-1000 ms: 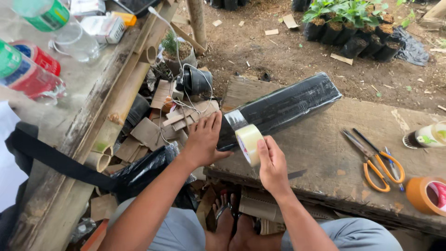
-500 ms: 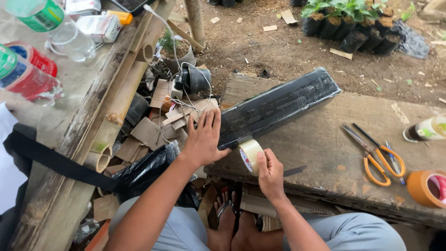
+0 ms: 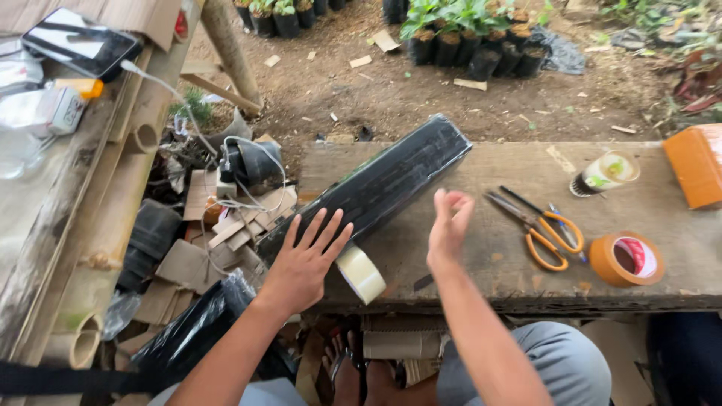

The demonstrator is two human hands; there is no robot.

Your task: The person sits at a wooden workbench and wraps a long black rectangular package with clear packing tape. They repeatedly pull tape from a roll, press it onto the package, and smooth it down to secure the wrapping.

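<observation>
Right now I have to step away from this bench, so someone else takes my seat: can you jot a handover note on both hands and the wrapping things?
Left hand: spread flat on the near end of the long black plastic-wrapped bundle, holding nothing.
Right hand: open, raised above the weathered wooden bench, empty.
Roll of clear packing tape: hangs at the bundle's near end, by the bench edge.
Orange-handled scissors and brown tape roll lie to the right.
Done: bundle looks fully wrapped.
Left: the clear roll looks still attached, uncut.

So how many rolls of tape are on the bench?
2. A clear tape roll at the near edge beside the left hand, and an orange tape roll right of the scissors. Others may be hidden.
</observation>
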